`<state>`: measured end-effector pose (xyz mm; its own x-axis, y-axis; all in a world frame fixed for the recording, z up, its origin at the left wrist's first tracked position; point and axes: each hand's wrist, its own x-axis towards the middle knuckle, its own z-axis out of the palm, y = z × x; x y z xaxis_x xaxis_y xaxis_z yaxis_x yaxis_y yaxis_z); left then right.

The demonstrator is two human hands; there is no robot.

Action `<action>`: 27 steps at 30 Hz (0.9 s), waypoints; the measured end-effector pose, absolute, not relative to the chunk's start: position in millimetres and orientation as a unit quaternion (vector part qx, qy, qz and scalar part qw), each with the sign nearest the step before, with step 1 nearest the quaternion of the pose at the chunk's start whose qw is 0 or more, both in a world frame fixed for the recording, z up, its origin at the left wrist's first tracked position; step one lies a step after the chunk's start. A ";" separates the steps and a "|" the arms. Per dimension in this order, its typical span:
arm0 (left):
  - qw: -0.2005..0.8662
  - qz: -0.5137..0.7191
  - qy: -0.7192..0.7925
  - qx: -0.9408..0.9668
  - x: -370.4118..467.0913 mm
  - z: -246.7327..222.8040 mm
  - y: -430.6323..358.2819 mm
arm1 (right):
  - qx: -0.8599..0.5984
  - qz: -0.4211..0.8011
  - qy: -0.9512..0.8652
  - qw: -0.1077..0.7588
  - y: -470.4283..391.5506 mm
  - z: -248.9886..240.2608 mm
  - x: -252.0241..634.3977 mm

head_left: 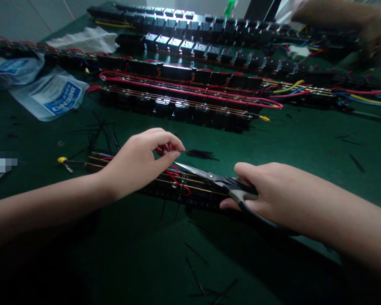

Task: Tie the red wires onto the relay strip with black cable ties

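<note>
My right hand (263,190) is wrapped round the handles of a pair of scissors (209,174). Their blades look closed, and the tips point left at the fingers of my left hand (146,156). That hand is closed in a pinch over a wired strip of black modules (206,197). Whatever lies between its fingertips is too small to make out. The strip has bare copper-coloured rods along it, loose red wires (178,169) in the middle and a yellow-capped lead (62,160) at its left end. Just beyond the fingertips lies a bundle of thin black strips (201,154).
More wired module strips (178,89) fill the back of the green table (305,140). Plastic bags with blue labels (59,95) and a white cloth (85,40) lie back left. Black offcuts (195,275) are scattered in front. Another person's blurred arm (343,19) reaches in at back right.
</note>
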<state>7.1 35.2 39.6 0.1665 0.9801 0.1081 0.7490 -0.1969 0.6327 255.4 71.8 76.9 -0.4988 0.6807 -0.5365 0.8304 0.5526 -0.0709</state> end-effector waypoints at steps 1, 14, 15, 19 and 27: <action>0.225 0.255 0.586 0.735 8.0 39.6 35.3 | 0.445 -0.162 0.850 0.231 71.8 77.2 255.6; 0.277 0.282 0.572 0.718 3.6 39.0 33.1 | 0.434 -0.165 0.859 0.214 71.5 76.9 257.5; 0.287 0.290 0.573 0.711 2.5 39.9 33.2 | 0.431 -0.170 0.861 0.211 71.4 77.2 258.1; 0.289 0.300 0.572 0.706 -4.8 46.2 36.0 | 0.427 -0.168 0.866 0.200 72.3 77.6 261.5; 0.294 0.197 0.581 0.733 -21.0 49.7 50.0 | 0.454 -0.185 0.847 0.207 88.4 86.1 266.5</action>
